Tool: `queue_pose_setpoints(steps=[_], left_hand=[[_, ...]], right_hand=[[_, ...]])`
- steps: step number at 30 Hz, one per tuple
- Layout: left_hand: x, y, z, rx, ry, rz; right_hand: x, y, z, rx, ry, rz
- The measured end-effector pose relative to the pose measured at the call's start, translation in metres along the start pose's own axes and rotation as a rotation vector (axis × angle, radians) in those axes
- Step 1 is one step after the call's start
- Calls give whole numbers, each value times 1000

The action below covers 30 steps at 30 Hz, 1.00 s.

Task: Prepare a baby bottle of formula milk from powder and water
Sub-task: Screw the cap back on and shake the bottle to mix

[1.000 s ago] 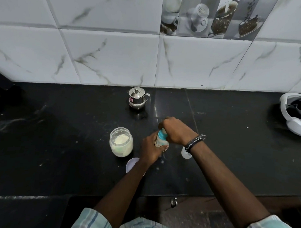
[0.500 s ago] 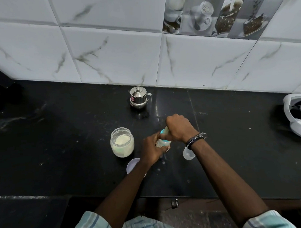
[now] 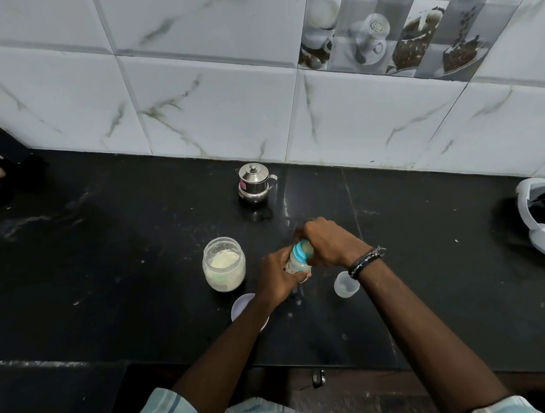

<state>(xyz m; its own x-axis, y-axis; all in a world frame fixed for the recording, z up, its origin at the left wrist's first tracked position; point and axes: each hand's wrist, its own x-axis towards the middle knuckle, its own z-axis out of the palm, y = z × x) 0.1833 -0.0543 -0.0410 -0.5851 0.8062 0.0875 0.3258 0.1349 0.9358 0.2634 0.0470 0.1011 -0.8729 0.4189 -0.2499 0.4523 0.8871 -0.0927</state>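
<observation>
A small baby bottle with a blue screw ring stands on the black counter. My left hand wraps around the bottle's body from the left. My right hand is closed over the top of the bottle at the blue ring. To the left stands an open glass jar with white formula powder inside. The jar's white lid lies in front of it, partly under my left forearm. A clear bottle cap sits on the counter under my right wrist.
A small steel pot with a lid stands at the back near the tiled wall. A white headset lies at the right edge. A dark object sits at the far left. The counter's front edge runs below my forearms.
My right hand has turned on the top of the bottle, so more of the blue ring shows. The bottle and my left hand stay in place.
</observation>
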Motion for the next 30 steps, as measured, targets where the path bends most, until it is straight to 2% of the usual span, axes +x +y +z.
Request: queue_pose_setpoints(steps=[8, 30], left_hand=[[1, -1, 0, 10, 1, -17], [3, 4, -8, 70, -25, 35]], right_hand=[[9, -6, -9, -22, -64, 7], [10, -7, -19, -142, -101, -150]])
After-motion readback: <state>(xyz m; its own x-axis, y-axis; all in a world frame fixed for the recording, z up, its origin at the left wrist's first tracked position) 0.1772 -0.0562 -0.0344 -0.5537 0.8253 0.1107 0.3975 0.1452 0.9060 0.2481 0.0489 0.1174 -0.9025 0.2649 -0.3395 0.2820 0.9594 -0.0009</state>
